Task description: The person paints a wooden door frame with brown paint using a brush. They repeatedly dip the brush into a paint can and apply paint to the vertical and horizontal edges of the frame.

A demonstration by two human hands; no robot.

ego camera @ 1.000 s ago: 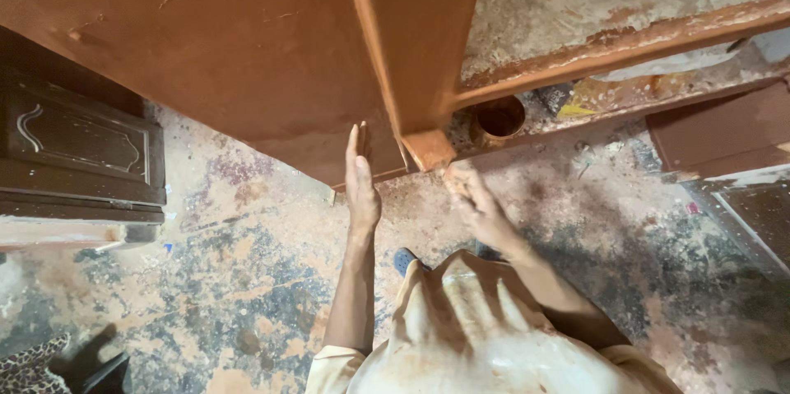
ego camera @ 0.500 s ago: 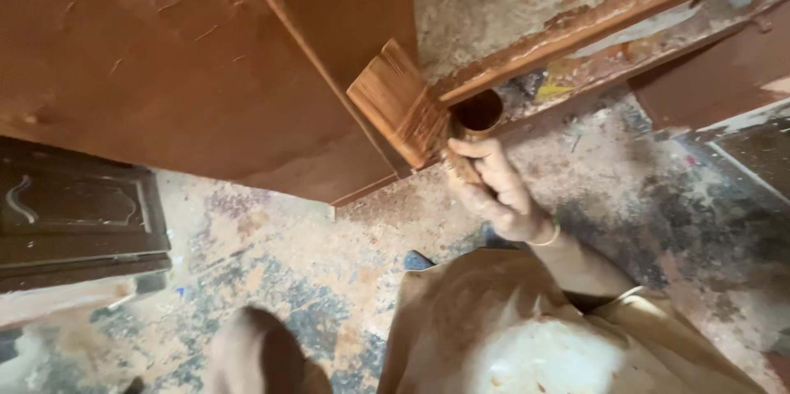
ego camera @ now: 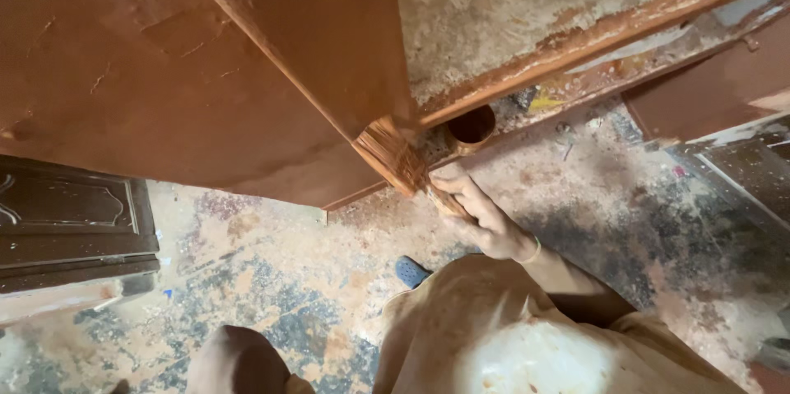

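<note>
Dark carved door panel (ego camera: 70,225) at far left, above the spattered floor (ego camera: 271,295). Large brown door (ego camera: 206,73) overhead. Right hand (ego camera: 481,213) at the door's lower corner, fingers closed around a paintbrush (ego camera: 399,159) pressed against that edge. Brown-stained tin (ego camera: 471,125) just beyond. Left hand out of sight.

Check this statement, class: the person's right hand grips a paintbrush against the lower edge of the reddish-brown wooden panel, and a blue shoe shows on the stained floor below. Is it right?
Not quite. The head view shows the right hand holding a small wooden block, not a paintbrush, against the lower edge of the reddish-brown wooden panel. The blue shoe does show on the stained floor.
</note>
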